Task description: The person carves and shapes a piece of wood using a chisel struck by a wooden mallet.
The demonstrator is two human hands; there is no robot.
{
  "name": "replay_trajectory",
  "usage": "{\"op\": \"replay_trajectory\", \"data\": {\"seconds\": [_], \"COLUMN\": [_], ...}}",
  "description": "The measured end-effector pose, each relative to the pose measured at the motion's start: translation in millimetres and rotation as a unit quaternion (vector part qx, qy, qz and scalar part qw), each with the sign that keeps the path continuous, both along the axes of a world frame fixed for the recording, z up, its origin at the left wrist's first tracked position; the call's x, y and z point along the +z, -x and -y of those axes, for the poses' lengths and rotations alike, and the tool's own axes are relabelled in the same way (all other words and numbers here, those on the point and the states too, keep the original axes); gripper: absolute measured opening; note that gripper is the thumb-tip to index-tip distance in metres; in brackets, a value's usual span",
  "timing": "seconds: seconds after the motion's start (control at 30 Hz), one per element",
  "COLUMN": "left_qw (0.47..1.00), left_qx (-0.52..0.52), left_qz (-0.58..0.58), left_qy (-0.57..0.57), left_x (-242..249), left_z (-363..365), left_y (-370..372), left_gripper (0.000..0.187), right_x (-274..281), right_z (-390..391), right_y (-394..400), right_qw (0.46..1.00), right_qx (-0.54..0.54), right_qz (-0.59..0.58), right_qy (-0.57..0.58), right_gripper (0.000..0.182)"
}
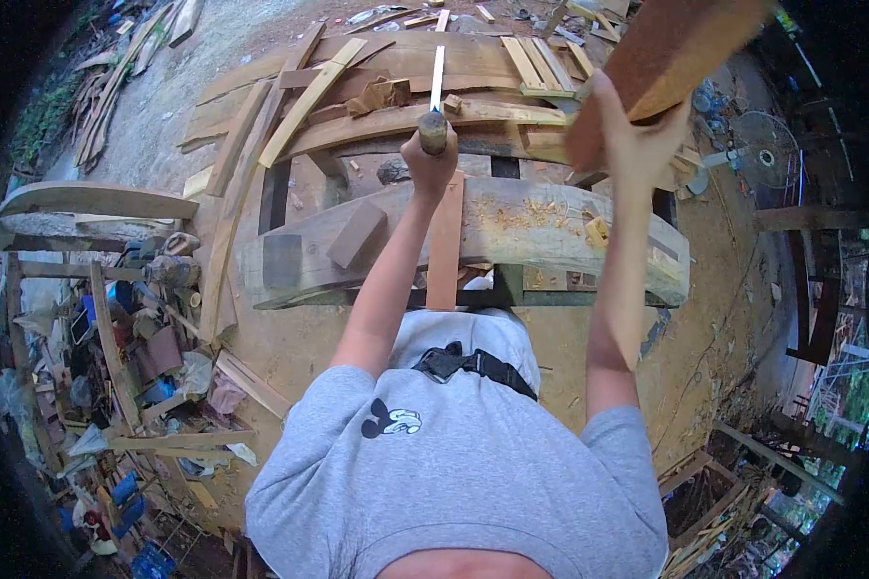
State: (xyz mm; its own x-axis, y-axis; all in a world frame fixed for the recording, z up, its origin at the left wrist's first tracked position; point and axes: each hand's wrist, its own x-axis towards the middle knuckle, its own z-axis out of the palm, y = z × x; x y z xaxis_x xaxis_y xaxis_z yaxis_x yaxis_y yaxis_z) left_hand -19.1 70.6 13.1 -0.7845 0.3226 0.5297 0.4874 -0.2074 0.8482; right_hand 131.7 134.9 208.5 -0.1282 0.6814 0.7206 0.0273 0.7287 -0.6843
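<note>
My left hand (429,166) is wrapped round the handle of a chisel (433,131). Its rounded butt faces me and its long pale blade points away over the boards. Raised at the upper right, my right hand (637,135) grips a thick reddish-brown wooden block (681,53), smeared by motion and cut off by the top of the view. Below my left hand, a narrow reddish strip of wood (445,246) lies across a heavy weathered beam (541,246). A brown block (358,234) rests on the beam to the left, with wood shavings (526,214) on its right half.
Wide planks (415,60) lie beyond the beam, with loose slats on top. A long light slat (224,241) leans at the left. Piled clutter (154,357) fills the left side; a fan (766,156) stands at the right. A small yellowish wood piece (597,232) sits on the beam.
</note>
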Motion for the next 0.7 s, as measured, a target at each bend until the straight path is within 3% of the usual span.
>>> {"op": "replay_trajectory", "data": {"seconds": [0.03, 0.07, 0.1, 0.13, 0.17, 0.23, 0.27, 0.37, 0.4, 0.43, 0.47, 0.53, 0.57, 0.6, 0.63, 0.67, 0.7], "left_qw": [1.000, 1.000, 1.000, 1.000, 1.000, 0.994, 0.994, 0.999, 0.999, 0.998, 0.998, 0.998, 0.998, 0.998, 0.998, 0.998, 0.999], "left_qx": [0.001, -0.002, 0.001, 0.004, 0.001, 0.022, 0.021, -0.045, -0.048, -0.053, -0.059, -0.037, -0.037, -0.037, -0.041, -0.045, -0.044], "left_qz": [-0.009, -0.008, -0.008, -0.009, -0.010, -0.100, -0.100, -0.012, -0.012, -0.017, -0.023, -0.058, -0.050, -0.041, -0.043, -0.033, -0.021], "left_qy": [-0.006, -0.006, 0.002, 0.010, 0.010, 0.031, 0.029, 0.009, 0.013, 0.023, 0.031, 0.014, 0.003, -0.006, -0.006, -0.008, -0.012], "left_x": [0, -1, 0, 1, -1, -4, -6, 5, 2, 0, -1, 3, 1, 1, 1, 1, 2], "left_z": [-1, -2, -1, -1, 1, 0, -3, 2, 3, 1, -1, -3, -3, -3, -2, -3, -4], "left_y": [0, 0, 0, 1, 3, 7, 5, -6, -6, -6, -6, -7, -6, -5, -4, -2, -1], "left_gripper": [0.014, 0.014, 0.014, 0.014, 0.014, 0.014, 0.014, 0.013, 0.013, 0.013, 0.013, 0.013, 0.015, 0.020, 0.020, 0.022, 0.023], "right_x": [-15, -28, -32, -33, -34, -19, -9, 14, 11, 8, 4, -26, -40, -41, -43, -41, -26], "right_z": [1, 2, -3, -10, -16, -20, -22, -17, -11, -3, 4, 7, -1, -1, 0, -2, 0], "right_y": [7, 8, 4, -1, -3, -3, -3, 2, 6, 14, 21, 14, 3, 0, 1, -3, -6], "right_qw": [1.000, 0.999, 0.978, 0.925, 0.925, 0.780, 0.779, 0.949, 0.950, 0.989, 0.997, 0.993, 0.980, 0.888, 0.792, 0.793, 0.834], "right_qx": [-0.004, 0.020, 0.032, 0.043, 0.039, -0.067, -0.069, -0.053, -0.054, -0.005, 0.043, 0.071, 0.036, -0.002, -0.107, -0.111, -0.118], "right_qz": [-0.029, 0.025, 0.168, 0.304, 0.304, 0.504, 0.504, 0.175, 0.177, 0.057, -0.066, -0.086, 0.166, 0.406, 0.473, 0.473, 0.449], "right_qy": [0.008, -0.006, -0.117, -0.223, -0.222, -0.365, -0.365, -0.257, -0.253, -0.134, -0.013, 0.023, -0.102, -0.216, -0.371, -0.368, -0.297], "right_gripper": [0.057, 0.053, 0.054, 0.056, 0.056, 0.054, 0.054, 0.055, 0.055, 0.056, 0.057, 0.061, 0.066, 0.071, 0.069, 0.069, 0.065]}}
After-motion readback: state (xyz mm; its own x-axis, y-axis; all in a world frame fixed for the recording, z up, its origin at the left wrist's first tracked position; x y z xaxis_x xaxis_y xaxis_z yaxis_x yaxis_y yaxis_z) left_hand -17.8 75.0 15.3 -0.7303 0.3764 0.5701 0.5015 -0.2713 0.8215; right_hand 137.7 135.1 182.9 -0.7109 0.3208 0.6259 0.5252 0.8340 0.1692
